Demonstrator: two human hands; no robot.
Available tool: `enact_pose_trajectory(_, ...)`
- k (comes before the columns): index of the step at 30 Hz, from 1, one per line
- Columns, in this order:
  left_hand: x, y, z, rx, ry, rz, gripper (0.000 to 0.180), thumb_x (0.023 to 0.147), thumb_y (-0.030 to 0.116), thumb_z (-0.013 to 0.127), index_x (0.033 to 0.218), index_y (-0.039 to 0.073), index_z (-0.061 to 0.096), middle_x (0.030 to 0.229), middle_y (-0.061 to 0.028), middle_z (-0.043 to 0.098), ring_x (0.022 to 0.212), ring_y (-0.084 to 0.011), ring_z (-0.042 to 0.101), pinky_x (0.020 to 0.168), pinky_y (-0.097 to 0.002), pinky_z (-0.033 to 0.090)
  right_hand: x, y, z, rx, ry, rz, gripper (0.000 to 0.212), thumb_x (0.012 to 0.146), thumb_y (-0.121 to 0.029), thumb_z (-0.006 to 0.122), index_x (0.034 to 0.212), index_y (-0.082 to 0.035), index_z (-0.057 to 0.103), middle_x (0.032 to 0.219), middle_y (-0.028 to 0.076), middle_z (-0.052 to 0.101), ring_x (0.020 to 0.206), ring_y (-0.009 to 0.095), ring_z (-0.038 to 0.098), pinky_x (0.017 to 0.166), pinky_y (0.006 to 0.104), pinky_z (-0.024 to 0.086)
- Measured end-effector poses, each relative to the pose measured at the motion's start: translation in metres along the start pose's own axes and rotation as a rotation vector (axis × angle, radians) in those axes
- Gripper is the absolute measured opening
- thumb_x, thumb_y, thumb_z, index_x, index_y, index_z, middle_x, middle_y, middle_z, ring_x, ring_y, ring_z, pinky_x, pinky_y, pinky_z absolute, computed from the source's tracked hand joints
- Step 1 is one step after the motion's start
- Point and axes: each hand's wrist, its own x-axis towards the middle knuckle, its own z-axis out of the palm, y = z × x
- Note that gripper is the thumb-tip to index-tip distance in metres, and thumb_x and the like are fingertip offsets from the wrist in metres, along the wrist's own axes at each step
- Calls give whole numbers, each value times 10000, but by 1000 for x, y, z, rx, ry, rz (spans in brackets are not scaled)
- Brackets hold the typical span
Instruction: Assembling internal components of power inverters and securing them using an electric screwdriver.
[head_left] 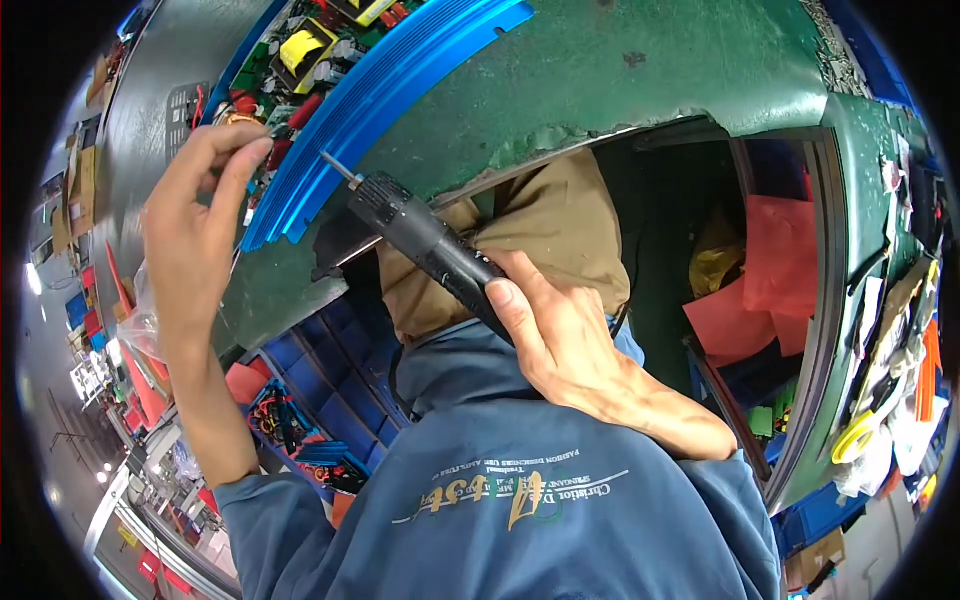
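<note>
My right hand point(570, 335) is wrapped round a black electric screwdriver point(425, 240), its bit pointing up and left to the outer wall of a blue finned metal housing point(345, 125). The tip appears to meet the fins, though I cannot tell if it touches. Inside the housing sits a crowded circuit board with a yellow-wrapped transformer point(303, 55) and several small parts. At the board's near left end is my left hand point(195, 225), thumb and forefinger pinched together. Whatever lies between those fingertips is too small or hidden to make out.
The housing rests on a worn green bench top point(600, 60) with a ragged front edge. Blue bins point(320, 365) and stacked assemblies point(335, 455) are below left. Red sheets point(780, 255) lie in an opening under the bench at right. Yellow tape rolls point(857, 437) hang far right.
</note>
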Motion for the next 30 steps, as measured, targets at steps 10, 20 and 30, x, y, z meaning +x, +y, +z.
enact_pose_trajectory(10, 18, -19, 4, 214, 34, 325, 92, 786, 64, 764, 852, 32, 708, 1381, -99, 611, 1193, -308, 593, 1029, -409, 457, 10, -1, 2, 563, -263, 289, 673, 1096, -559, 202, 1176, -36, 618, 777, 32, 635, 714, 116, 546, 702, 287, 442)
enact_pose_trajectory(20, 15, -19, 0, -48, -82, 187, 102, 802, 83, 760, 870, 26, 711, 1481, -130, 528, 1270, -350, 539, 1046, -458, 441, 1, -17, 3, 522, -308, 380, 830, 1042, -658, 182, 1350, 20, 547, 772, 62, 651, 648, 129, 564, 618, 269, 430)
enact_pose_trajectory(30, 20, -39, 6, -206, -62, 210, 138, 775, 111, 779, 882, 43, 725, 1489, -148, 527, 1313, -348, 530, 1106, -476, 417, 6, -31, 4, 619, -301, 495, 934, 1004, -733, 204, 1360, 70, 522, 757, 81, 643, 619, 128, 557, 608, 265, 426)
